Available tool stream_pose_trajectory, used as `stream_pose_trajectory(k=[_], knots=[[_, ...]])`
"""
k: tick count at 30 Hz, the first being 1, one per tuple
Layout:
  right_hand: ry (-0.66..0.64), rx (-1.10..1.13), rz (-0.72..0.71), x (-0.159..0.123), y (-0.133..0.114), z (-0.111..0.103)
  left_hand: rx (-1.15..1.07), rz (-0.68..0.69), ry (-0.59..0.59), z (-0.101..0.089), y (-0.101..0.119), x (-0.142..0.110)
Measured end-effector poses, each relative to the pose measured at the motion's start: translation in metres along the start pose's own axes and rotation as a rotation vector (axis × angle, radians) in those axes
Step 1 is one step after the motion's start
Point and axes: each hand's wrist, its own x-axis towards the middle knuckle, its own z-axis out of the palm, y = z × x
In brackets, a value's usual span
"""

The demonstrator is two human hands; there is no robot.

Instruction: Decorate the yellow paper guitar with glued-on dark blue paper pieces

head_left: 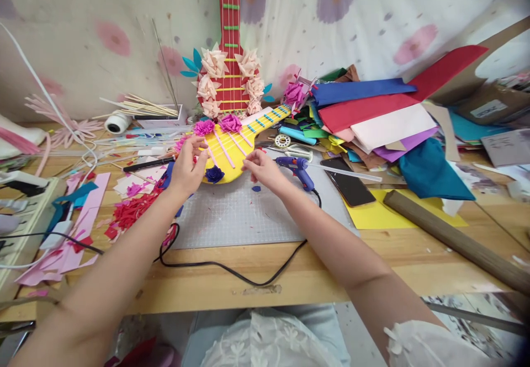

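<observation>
Head view: yellow craft guitar [240, 145] lies on the grey mat [232, 218], blue glue gun [300, 171] to its right. I have left hand [187, 164] curled at its left edge, right hand [262, 169] bunched near its lower right edge. How far open either grip is, or what it holds, I cannot tell.

Your left hand [188, 165] covers some of the left edge of the yellow guitar-shaped piece with pink strips [242, 149]; whether it or your right hand [261, 168] pinches anything is too small to tell. Your view's top edge cuts off the neck of the red guitar-shaped piece [229, 74], your right forearm [335, 240] hides a stretch of thin black cable [226, 269], and the long brown tube [455, 240] runs out of sight at right
</observation>
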Motion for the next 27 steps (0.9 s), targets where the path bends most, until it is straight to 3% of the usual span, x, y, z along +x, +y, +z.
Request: stream_pose_trajectory(k=[3, 6, 8, 12, 20, 27], knots=[[0.077, -0.303, -0.114, -0.012, 0.022, -0.019, 0.124, 0.134, 0.066, 0.018, 0.023, -0.008], [0.056, -0.522, -0.144, -0.025, 0.044, -0.026, 0.12, 0.225, -0.121, 0.051, 0.04, -0.028], [0.06, -0.601, -0.193, -0.031, 0.053, -0.025, 0.13, 0.203, -0.244, 0.075, 0.042, -0.042], [0.048, -0.637, -0.285, -0.034, 0.059, -0.019, 0.158, 0.095, -0.268, 0.105, 0.033, -0.063], [0.087, -0.426, -0.196, -0.034, 0.064, -0.019, 0.03, -0.01, -0.255, 0.105, 0.025, -0.069], [0.084, -0.582, -0.296, -0.037, 0.064, -0.015, -0.021, -0.044, -0.249, 0.107, 0.023, -0.069]])
